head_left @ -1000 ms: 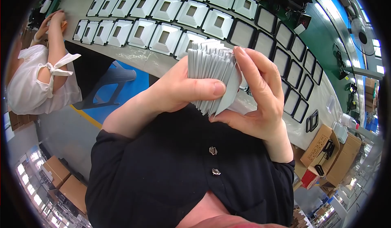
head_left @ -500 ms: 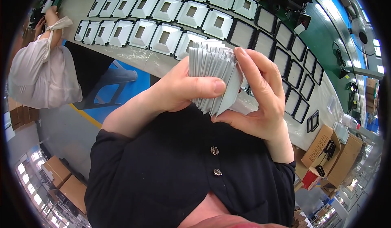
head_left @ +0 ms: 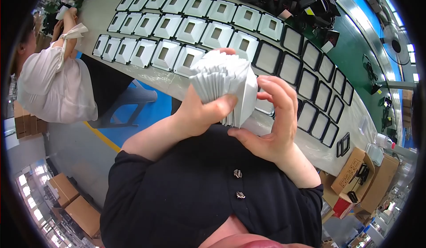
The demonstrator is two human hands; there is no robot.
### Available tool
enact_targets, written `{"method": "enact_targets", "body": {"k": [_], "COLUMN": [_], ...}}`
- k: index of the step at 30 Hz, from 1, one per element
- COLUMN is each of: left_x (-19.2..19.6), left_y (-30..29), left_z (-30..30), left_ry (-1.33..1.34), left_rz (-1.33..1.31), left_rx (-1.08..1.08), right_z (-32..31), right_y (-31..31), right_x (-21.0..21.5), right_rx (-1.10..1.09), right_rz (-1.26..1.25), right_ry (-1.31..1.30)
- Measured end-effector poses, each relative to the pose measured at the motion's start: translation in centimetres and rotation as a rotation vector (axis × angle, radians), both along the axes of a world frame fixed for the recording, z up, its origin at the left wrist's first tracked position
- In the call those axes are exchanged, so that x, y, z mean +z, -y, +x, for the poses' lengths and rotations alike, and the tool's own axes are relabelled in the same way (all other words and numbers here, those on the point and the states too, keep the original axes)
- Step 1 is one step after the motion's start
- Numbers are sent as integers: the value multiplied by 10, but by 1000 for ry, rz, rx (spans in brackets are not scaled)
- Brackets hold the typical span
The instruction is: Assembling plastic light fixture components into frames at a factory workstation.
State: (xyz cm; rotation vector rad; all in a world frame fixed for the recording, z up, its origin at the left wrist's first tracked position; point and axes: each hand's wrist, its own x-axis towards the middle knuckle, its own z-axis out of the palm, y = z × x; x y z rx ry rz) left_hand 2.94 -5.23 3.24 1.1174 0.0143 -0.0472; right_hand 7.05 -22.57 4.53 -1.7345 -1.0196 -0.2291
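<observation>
At the far left a co-worker in a white blouse [head_left: 53,84] leans over the end of the long pale desk [head_left: 177,86], arms raised to it. Along the desk run rows of white square reflector frames [head_left: 177,31] with dark centre openings, laid edge to edge. Nearer the middle, the left hand [head_left: 202,110] grips a fanned stack of white sheets [head_left: 224,82] from below, thumb pressed across the lower edge and fingers wrapped behind; the stack is held up in front of the chest, above the desk's near edge. The right hand [head_left: 270,124] meets the stack's right side, thumb under its lower corner and fingers curled over the outermost sheet, apparently pinching it, though the contact is partly hidden. Farther right lie black-framed panels [head_left: 306,82], then cardboard boxes [head_left: 355,177] on the floor.
</observation>
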Motion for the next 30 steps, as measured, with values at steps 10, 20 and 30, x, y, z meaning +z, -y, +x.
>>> {"method": "enact_targets", "body": {"k": [10, 20, 30], "left_x": [-17, -9, -24], "left_y": [-5, 4, -20], "left_z": [0, 5, 10], "left_ry": [71, -27, -178], "left_rz": [302, -257, -267], "left_rx": [122, -14, -52], "right_z": [-2, 8, 110], "right_y": [5, 20, 70], "right_x": [-3, -16, 5], "right_rx": [59, 65, -275], "right_rz": [103, 204, -543], "right_ry": [-213, -350, 117]}}
